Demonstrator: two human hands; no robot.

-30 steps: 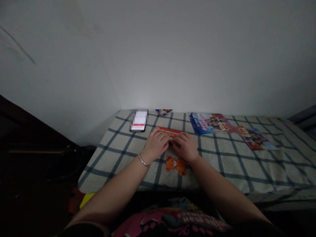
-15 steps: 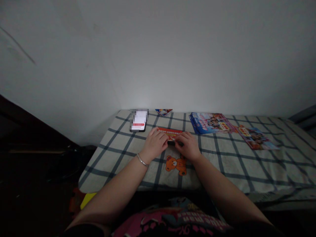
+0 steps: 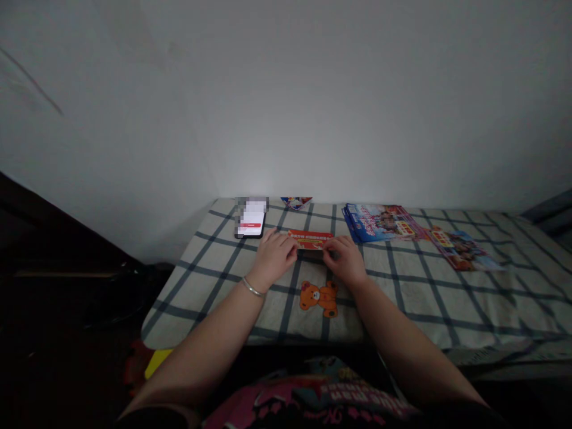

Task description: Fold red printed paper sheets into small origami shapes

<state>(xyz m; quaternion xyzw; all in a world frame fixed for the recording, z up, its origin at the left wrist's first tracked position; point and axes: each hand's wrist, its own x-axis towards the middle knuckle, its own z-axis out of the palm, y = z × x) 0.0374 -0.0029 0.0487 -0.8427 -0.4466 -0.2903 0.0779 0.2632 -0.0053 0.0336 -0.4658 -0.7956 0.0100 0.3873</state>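
A folded strip of red printed paper lies crosswise between my hands, its near edge slightly raised off the tablecloth. My left hand pinches its left end, with fingers curled over the paper. At the right end, my right hand grips the near corner between thumb and fingers. The paper's underside is mostly hidden. Just below it, an orange teddy bear picture shows on the checked cloth.
A phone with a lit screen lies at the back left. Beside it, against the wall, is a small folded paper triangle. To the right lie a stack of colourful leaflets and another leaflet. The checked tablecloth has a rounded left corner.
My hands have moved apart toward the two ends of the red paper, so more of its printed face shows. The dark gap under its near edge looks narrower.
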